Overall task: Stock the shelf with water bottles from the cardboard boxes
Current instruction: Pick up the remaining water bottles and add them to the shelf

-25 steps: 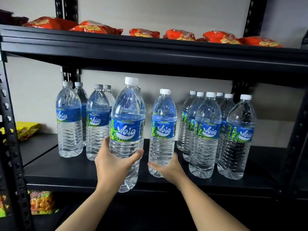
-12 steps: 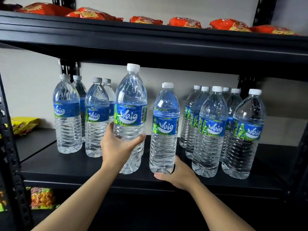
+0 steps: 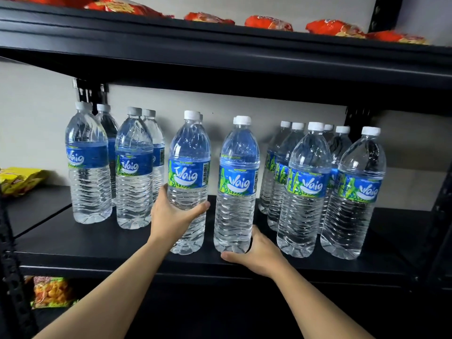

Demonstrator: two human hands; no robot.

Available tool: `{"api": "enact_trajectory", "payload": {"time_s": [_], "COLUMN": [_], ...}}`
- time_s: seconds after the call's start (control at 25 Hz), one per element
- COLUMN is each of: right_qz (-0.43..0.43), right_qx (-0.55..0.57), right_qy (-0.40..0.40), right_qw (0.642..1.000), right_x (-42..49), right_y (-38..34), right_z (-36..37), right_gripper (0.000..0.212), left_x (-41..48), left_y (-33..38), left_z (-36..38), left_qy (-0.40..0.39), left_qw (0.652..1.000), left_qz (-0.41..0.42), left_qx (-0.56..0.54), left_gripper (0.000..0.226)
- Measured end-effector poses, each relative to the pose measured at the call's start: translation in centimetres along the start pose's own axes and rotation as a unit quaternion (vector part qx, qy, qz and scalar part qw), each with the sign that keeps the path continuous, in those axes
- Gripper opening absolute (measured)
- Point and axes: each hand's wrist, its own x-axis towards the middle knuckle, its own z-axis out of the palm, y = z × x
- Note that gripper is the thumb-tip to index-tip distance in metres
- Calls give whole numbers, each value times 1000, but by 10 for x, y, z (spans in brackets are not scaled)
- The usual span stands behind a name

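Both outstretched, left hand gripping bottle midway, right hand cupping neighbouring bottle low

The bottle in my left hand carries a blue label — "Waig" in white, "Air Minuman" small above it. The neighbouring bottle at my right hand reads the same. Orange packets overhead: illegible.

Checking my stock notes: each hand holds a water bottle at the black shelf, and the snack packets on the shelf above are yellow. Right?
No: the head view shows the snack packets above are orange-red, not yellow. The left hand and right hand each hold a water bottle at the black shelf.
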Motion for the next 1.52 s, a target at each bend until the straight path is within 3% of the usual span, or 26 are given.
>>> {"api": "enact_trajectory", "payload": {"time_s": [0.16, 0.32, 0.44, 0.64, 0.92, 1.52], "right_qz": [1, 12, 14, 23, 19, 13], "right_qx": [44, 88, 98, 90, 84, 53], "right_qy": [-28, -37, -41, -31, -40, -38], "right_qw": [999, 995, 994, 995, 996, 998], "right_x": [-3, -7, -7, -10, -13, -10], "right_y": [-2, -4, -4, -6, -9, -6], "right_z": [-8, -14, -15, -14, -18, -15], "right_gripper": [109, 92, 87, 102, 83, 83], "left_x": [0, -7, -4, -7, -4, 11], "left_y": [-13, -42, -53, -52, -57, -66], "left_z": [-9, -21, -21, -20, -21, -19], "left_qy": [-81, -188, -192, -175, -189, -237], "left_qw": [997, 979, 978, 982, 979, 963], "left_qz": [-3, -68, -74, -67, -74, -120], "left_qx": [-17, -37, -38, -27, -26, 37], "left_gripper": [105, 103, 94, 90, 91, 97]}}
